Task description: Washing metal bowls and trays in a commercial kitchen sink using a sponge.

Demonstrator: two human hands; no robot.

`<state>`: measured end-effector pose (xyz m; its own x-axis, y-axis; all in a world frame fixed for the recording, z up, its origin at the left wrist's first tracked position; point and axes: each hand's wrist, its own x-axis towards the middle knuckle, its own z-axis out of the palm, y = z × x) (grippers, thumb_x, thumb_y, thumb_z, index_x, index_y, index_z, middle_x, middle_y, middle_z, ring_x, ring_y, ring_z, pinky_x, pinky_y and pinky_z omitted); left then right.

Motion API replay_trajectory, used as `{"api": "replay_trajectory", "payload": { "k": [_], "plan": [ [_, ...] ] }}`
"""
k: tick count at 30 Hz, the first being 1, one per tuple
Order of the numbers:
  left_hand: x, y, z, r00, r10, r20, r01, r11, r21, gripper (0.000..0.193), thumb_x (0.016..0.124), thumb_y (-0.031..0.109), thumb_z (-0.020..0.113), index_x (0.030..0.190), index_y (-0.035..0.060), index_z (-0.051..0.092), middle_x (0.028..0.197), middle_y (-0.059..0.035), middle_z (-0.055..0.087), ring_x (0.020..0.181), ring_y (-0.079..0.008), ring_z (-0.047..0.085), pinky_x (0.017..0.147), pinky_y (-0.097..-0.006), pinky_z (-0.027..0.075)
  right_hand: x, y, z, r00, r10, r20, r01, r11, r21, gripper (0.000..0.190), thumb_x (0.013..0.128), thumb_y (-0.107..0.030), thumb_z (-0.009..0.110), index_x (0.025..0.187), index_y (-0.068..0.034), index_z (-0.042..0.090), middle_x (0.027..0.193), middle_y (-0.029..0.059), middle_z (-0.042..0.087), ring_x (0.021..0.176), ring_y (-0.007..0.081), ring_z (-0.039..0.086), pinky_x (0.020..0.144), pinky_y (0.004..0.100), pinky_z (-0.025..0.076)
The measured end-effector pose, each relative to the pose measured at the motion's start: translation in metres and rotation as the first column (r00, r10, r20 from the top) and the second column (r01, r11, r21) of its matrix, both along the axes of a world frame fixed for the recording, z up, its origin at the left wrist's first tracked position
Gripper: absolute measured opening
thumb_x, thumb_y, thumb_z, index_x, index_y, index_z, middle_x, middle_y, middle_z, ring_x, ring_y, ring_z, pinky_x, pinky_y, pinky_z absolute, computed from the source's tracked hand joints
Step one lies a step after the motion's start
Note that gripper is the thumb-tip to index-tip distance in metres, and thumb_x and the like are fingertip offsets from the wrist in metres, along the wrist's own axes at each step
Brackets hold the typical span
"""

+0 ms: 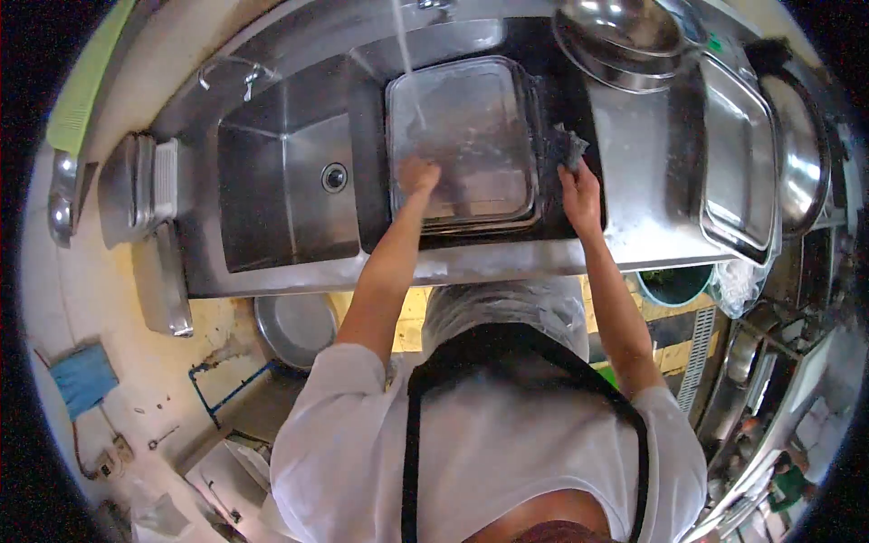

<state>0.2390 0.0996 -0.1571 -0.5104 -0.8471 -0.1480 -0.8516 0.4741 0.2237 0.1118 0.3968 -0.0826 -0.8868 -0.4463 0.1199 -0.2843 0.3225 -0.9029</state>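
Observation:
A stack of rectangular metal trays (468, 136) fills the right basin of a stainless steel sink, its top surface wet. A thin stream of water (405, 54) falls onto the upper left part of the top tray. Over that tray's left side is my left hand (419, 175), blurred, its fingers curled; whether it touches the metal or grips anything is unclear. To the right of the stack, my right hand (582, 197) holds a crumpled grey scrubbing pad or cloth (569, 146) above the dark basin edge.
The left basin (316, 203) has a drain (334, 177) and a small tap (251, 81). Nested steel bowls (624, 41) and a rectangular pan (738, 156) stand on the right drainboard (645, 170). More metal pans (129, 190) lean at the left. A round basin (297, 329) lies below the counter.

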Motion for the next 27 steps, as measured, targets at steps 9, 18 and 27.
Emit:
{"api": "replay_trajectory", "payload": {
  "k": [9,18,27],
  "plan": [
    [0.086,-0.067,-0.073,0.987,0.064,0.15,-0.152,0.696,0.701,0.057,0.082,0.026,0.063,0.127,-0.0055,0.048,0.134,-0.0277,0.046,0.119,-0.042,0.051,0.1,-0.0498,0.043,-0.049,-0.18,-0.153,0.745,0.624,-0.234,-0.251,0.588,0.769,0.058,0.09,-0.037,0.056,0.133,0.0,0.044,0.141,0.0277,0.036,0.13,0.0447,0.035,0.108,0.0536,0.028],
    [0.069,-0.069,-0.128,0.945,0.261,-0.198,-0.166,0.902,0.399,0.024,0.081,0.015,0.056,0.095,-0.0056,0.058,0.097,-0.0307,0.063,0.097,-0.044,0.062,0.081,-0.0484,0.051,0.019,-0.32,-0.166,0.587,0.731,-0.347,-0.211,0.552,0.806,0.055,0.088,-0.027,0.058,0.139,-0.013,0.043,0.148,0.0174,0.035,0.136,0.0363,0.034,0.109,0.0517,0.029],
    [0.055,-0.071,-0.139,0.892,0.291,-0.346,-0.059,0.833,0.55,0.031,0.09,0.03,0.053,0.085,0.0026,0.066,0.086,-0.0244,0.064,0.085,-0.0431,0.062,0.074,-0.0488,0.048,-0.064,-0.253,-0.15,0.756,0.404,-0.515,0.074,0.729,0.68,0.054,0.093,-0.026,0.047,0.143,-0.008,0.039,0.147,0.0221,0.035,0.135,0.0379,0.035,0.105,0.0536,0.032]
  ]
}}
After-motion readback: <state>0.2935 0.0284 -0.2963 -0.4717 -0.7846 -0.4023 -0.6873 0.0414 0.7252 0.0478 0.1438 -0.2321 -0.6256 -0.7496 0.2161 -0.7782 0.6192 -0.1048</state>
